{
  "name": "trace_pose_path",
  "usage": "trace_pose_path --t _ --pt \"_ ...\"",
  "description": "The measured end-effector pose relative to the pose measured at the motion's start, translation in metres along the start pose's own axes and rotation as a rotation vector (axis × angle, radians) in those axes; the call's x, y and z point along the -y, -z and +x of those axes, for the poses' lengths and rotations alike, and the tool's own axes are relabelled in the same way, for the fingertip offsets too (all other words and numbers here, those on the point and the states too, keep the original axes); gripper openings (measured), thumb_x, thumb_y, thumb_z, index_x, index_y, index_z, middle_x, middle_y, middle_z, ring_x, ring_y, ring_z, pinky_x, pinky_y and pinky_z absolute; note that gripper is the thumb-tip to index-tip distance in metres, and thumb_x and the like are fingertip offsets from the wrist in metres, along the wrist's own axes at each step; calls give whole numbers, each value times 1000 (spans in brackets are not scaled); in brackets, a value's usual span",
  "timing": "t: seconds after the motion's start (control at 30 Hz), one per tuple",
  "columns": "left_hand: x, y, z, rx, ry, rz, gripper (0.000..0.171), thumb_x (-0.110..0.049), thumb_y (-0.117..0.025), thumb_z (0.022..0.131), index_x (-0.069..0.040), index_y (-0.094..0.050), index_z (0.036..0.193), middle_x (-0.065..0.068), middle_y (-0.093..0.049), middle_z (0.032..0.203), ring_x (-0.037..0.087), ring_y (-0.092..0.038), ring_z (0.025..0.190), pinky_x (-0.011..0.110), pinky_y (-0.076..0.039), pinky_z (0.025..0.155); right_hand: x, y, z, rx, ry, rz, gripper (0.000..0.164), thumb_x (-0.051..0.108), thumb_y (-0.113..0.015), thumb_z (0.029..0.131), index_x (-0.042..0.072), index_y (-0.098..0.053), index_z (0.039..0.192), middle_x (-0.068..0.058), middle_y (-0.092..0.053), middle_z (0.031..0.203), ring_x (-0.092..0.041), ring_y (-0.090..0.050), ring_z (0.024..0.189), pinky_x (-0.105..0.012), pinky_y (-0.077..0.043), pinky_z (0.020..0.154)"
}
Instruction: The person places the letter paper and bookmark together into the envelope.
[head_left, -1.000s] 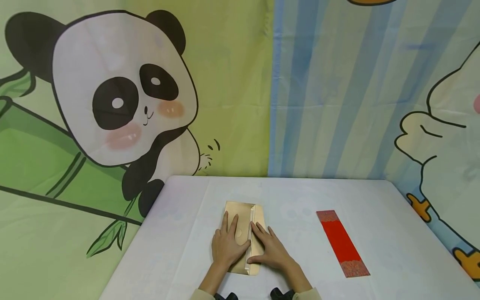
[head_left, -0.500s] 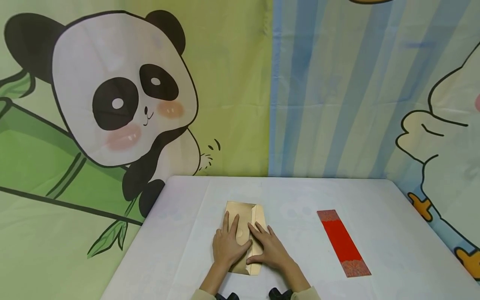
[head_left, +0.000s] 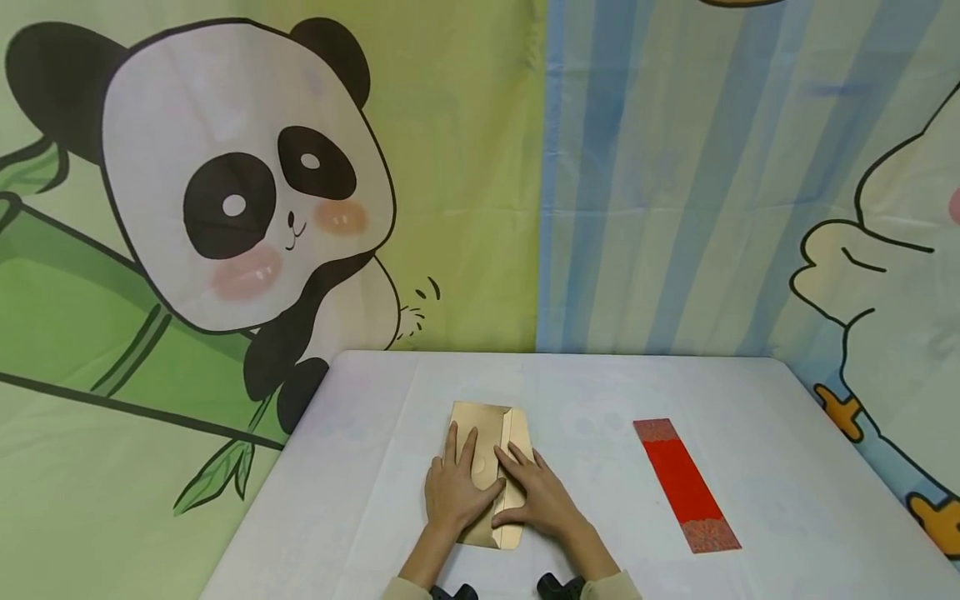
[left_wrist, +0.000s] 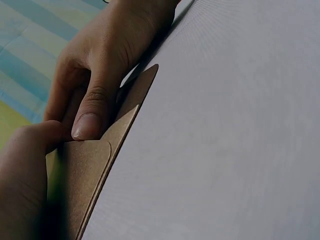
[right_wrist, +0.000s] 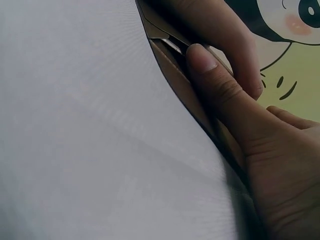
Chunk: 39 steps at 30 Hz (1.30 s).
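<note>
A tan paper envelope (head_left: 483, 417) lies lengthwise on the white table, its long flap (head_left: 519, 429) on the right side. My left hand (head_left: 452, 496) rests on the envelope's body with fingers spread and its thumb reaching the fold. On the flap lies my right hand (head_left: 551, 500), its fingers slanting toward the fold and its thumb touching near the lower part. In the left wrist view, the right thumb (left_wrist: 89, 125) touches the paper beside the left thumb. The right wrist view has the right thumb (right_wrist: 202, 60) at the fold; palms hide part of the envelope.
A flat red envelope-like strip (head_left: 686, 483) with patterned ends lies to the right on the white table (head_left: 585, 400). Behind the table hangs a printed cloth (head_left: 465, 167) with a panda. Dark wrist gear (head_left: 561, 587) shows at the bottom edge.
The white strip along the fold, plain a second ago, now shows less; the right index finger has shifted slightly left. Both hands otherwise stay on the envelope.
</note>
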<state>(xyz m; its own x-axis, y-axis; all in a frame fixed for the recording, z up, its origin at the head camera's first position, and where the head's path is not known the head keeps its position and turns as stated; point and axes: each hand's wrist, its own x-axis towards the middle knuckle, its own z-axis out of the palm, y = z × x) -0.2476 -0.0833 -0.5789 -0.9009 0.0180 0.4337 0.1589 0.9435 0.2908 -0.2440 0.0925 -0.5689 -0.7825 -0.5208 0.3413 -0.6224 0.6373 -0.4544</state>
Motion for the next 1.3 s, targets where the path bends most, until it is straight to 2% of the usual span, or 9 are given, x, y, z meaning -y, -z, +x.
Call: trace_pose_path --t 0.5,0.63,0.73,0.87,0.97,1.03,1.13,1.2,1.3 --pt "2 1 2 -13 -1 1 91 -65 -61 62 -25 -41 141 7 -20 151 25 -45 72 37 -40 65 -1 -2 2 -6 6 8 106 64 -69 60 12 -31 145 -7 -34 145 -23 -26 135 -51 -15 106" --pt "1 1 1 -28 5 -7 91 -64 -62 60 -24 -42 140 8 -22 151 23 -43 69 34 -38 62 -1 1 -3 -18 -29 41 101 63 -68 64 13 -32 145 -9 -34 145 -26 -27 134 -50 -17 106" --pt "0 1 1 -24 9 -22 91 -63 -62 61 -24 -41 140 8 -22 151 19 -40 66 30 -35 59 -8 11 -12 -140 -4 63 84 48 -71 72 9 -41 139 -12 -43 139 -31 -35 129 -51 -23 103" --pt "-2 1 1 -16 16 -57 90 -59 -62 61 -24 -40 141 8 -21 151 16 -36 63 27 -30 57 -36 40 -27 -434 65 -28 60 13 -77 70 -3 -56 124 -22 -55 124 -41 -48 114 -56 -34 91" --pt "-3 0 1 -23 25 -69 89 -56 -63 60 -24 -42 140 8 -21 151 16 -34 62 26 -29 56 -62 69 -49 -568 -46 -135 60 2 -77 65 -7 -56 121 -27 -54 121 -45 -47 111 -58 -34 88" --pt "-3 0 1 -24 30 -64 89 -56 -63 60 -24 -42 140 7 -22 151 16 -34 61 26 -29 55 -76 87 -68 -571 -194 -185 63 5 -77 66 -7 -54 123 -30 -51 123 -46 -43 114 -60 -30 89" --pt "-2 0 0 -19 34 -65 89 -56 -63 59 -24 -42 140 7 -21 151 16 -34 61 27 -29 56 -94 107 -97 -494 -404 -242 64 16 -75 72 -6 -51 126 -35 -44 127 -49 -36 119 -66 -23 91" --pt "-2 0 0 -16 33 -65 89 -55 -63 59 -24 -42 140 7 -21 151 17 -34 61 27 -29 56 -101 115 -113 -410 -532 -267 67 28 -71 77 -4 -47 130 -37 -39 130 -50 -31 122 -70 -18 91" --pt "-2 0 1 -12 32 -64 89 -55 -62 60 -24 -41 140 7 -20 152 17 -33 61 27 -29 56 -107 121 -130 -293 -654 -278 76 45 -64 81 -3 -40 136 -39 -33 132 -52 -26 124 -72 -11 92"
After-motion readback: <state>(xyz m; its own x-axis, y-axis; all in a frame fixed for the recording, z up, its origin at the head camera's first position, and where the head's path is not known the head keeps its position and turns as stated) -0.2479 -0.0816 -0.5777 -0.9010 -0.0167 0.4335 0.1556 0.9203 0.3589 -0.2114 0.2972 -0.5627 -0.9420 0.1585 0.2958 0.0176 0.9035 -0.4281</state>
